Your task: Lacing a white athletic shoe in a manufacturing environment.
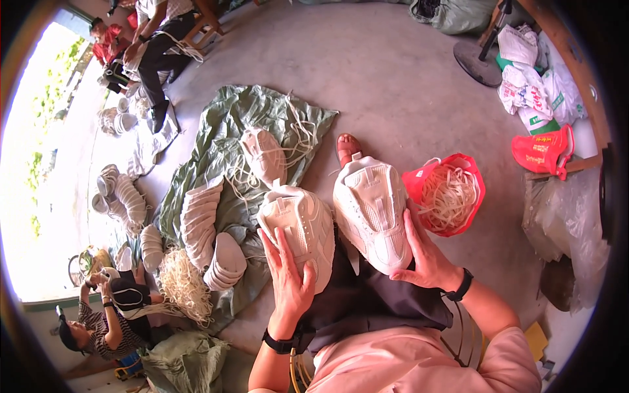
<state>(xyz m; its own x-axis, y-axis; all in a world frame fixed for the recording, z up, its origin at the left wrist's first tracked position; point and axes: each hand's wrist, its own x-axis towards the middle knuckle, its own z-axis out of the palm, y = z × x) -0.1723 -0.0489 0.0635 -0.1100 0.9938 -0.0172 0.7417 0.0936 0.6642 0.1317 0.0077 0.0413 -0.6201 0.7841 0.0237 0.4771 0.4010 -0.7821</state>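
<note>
Two white sneaker uppers are side by side over my dark-clothed lap, toes toward me, with no laces visible in them. My left hand (289, 278) holds the left sneaker upper (303, 219), its fingers along the left side and the thumb near the toe. Around the right side of the other sneaker upper (372, 208) is my right hand (427, 255), the thumb at the toe tip. The palm sides of both hands are hidden. Just right of that upper stands a red bag (481, 190) filled with flat whitish laces (449, 196).
A green woven sheet (219, 124) carries another upper (263, 156), loose laces and stacked uppers (200, 216). A lace heap (185, 281) lies at left. Co-workers sit at lower left (108, 327) and upper left (160, 46). Plastic bags (524, 88) and a round-based stand (477, 64) are at right.
</note>
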